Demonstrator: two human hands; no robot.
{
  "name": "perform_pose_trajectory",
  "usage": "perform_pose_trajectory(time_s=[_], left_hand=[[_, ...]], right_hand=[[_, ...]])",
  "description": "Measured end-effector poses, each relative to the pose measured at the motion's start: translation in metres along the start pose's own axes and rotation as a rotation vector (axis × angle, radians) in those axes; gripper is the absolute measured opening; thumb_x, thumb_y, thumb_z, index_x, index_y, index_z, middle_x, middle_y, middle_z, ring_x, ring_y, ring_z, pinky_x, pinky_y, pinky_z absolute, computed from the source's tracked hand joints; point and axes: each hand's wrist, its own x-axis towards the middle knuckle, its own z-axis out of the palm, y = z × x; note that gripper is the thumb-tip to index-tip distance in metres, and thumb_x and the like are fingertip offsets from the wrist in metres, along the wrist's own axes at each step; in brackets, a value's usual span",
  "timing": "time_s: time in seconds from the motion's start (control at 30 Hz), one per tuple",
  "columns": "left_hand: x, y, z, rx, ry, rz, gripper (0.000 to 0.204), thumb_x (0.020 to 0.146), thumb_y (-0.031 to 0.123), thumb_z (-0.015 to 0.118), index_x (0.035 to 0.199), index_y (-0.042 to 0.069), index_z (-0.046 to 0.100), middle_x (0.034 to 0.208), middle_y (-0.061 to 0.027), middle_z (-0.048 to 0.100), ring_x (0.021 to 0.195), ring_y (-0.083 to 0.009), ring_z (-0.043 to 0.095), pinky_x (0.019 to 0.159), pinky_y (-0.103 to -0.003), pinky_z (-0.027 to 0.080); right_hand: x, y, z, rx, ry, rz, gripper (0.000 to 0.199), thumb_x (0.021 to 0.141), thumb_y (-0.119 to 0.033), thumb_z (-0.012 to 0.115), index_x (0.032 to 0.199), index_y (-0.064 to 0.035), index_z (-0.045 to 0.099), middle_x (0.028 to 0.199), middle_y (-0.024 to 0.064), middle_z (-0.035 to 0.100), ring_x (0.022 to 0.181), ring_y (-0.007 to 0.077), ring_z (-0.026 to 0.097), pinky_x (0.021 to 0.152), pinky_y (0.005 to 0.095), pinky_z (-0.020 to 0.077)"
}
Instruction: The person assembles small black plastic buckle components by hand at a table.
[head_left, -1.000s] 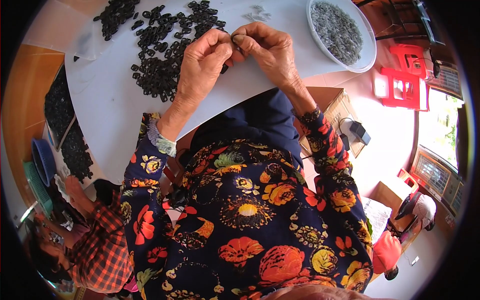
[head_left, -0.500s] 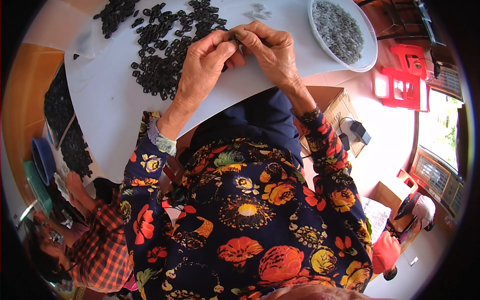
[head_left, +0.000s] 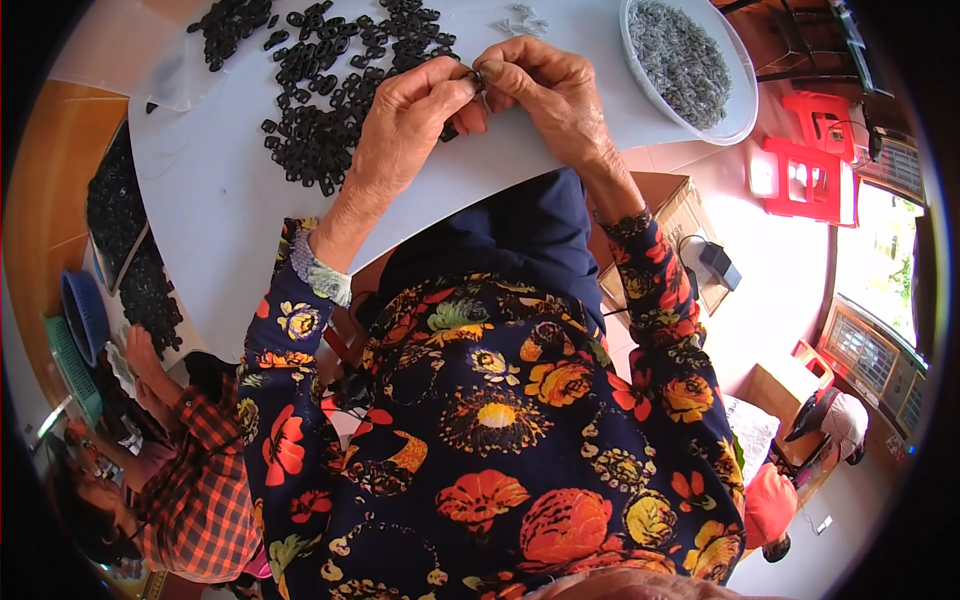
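Over the pale tabletop (head_left: pixel 215 250), both my hands meet fingertip to fingertip. My left hand (head_left: pixel 415 120) pinches a small dark piece (head_left: pixel 477 80), mostly covered by the fingers; it looks like the black plastic pieces on the table. The thumb and forefinger of my right hand (head_left: pixel 550 95) are closed at the same piece; whether they grip a second small part cannot be made out. Just left of my hands spreads a pile of black plastic pieces (head_left: pixel 320 130) with openings in them. A few thin clear or silvery pieces (head_left: pixel 522 20) lie beyond my right hand.
A round white tub (head_left: pixel 748 105) full of small silvery pieces stands at the table's right. A person in a checked shirt (head_left: pixel 210 490) works at the left, near more black pieces (head_left: pixel 125 220) and blue and green baskets (head_left: pixel 85 318). Red stools (head_left: pixel 810 180) and a cardboard box (head_left: pixel 660 195) are at right.
My hands have shifted slightly right, and my right-hand fingers have drawn a little apart from the left, showing more of the small dark piece between them.
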Motion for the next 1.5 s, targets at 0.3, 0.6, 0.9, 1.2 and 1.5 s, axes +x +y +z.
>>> perform_pose_trajectory(time_s=[0.3, 0.6, 0.9, 1.2, 1.5], left_hand=[[-0.007, 0.000, 0.012, 0.237, 0.105, 0.185, 0.017, 0.092, 0.015, 0.053, 0.089, 0.000, 0.061, 0.067, -0.0001, 0.060, 0.063, -0.0047, 0.052, 0.059, -0.020, 0.043], [-0.004, -0.004, 0.013, 0.016, 0.102, 0.163, 0.016, 0.092, 0.013, 0.052, 0.087, 0.002, 0.062, 0.068, 0.0002, 0.061, 0.061, -0.0030, 0.050, 0.055, -0.018, 0.039], [-0.006, -0.008, 0.018, 0.022, 0.149, 0.156, 0.016, 0.093, 0.015, 0.053, 0.091, 0.001, 0.062, 0.068, 0.0001, 0.061, 0.061, -0.0044, 0.051, 0.057, -0.020, 0.041], [-0.004, -0.003, 0.007, -0.036, 0.107, 0.079, 0.025, 0.094, 0.026, 0.053, 0.084, 0.003, 0.061, 0.069, 0.0002, 0.061, 0.065, -0.0055, 0.054, 0.061, -0.019, 0.042], [-0.014, 0.034, -0.068, 0.618, 0.281, 0.226, 0.013, 0.091, 0.010, 0.054, 0.096, 0.003, 0.064, 0.079, -0.0026, 0.062, 0.077, -0.0095, 0.057, 0.075, -0.024, 0.046]], right_hand=[[-0.003, -0.009, 0.009, -0.119, 0.089, 0.026, 0.018, 0.089, -0.016, 0.063, 0.085, 0.0020, 0.063, 0.068, 0.0006, 0.061, 0.062, 0.0058, 0.054, 0.058, 0.0211, 0.0463], [-0.002, -0.008, 0.009, 0.024, 0.088, -0.019, 0.016, 0.090, -0.015, 0.062, 0.087, 0.0014, 0.064, 0.069, -0.0006, 0.060, 0.061, 0.0048, 0.051, 0.058, 0.0205, 0.0450], [-0.006, -0.013, 0.019, -0.037, 0.195, 0.055, 0.016, 0.089, -0.012, 0.062, 0.082, 0.0020, 0.061, 0.065, 0.0016, 0.060, 0.061, 0.0053, 0.054, 0.058, 0.0204, 0.0461], [-0.004, -0.006, 0.015, -0.041, 0.124, -0.054, 0.015, 0.090, -0.013, 0.062, 0.090, 0.0019, 0.060, 0.077, 0.0048, 0.063, 0.070, 0.0086, 0.058, 0.068, 0.0223, 0.0483], [-0.005, 0.005, 0.000, 0.191, 0.146, -0.015, 0.012, 0.088, -0.009, 0.061, 0.090, 0.0027, 0.060, 0.077, 0.0050, 0.063, 0.073, 0.0106, 0.060, 0.071, 0.0228, 0.0487]])
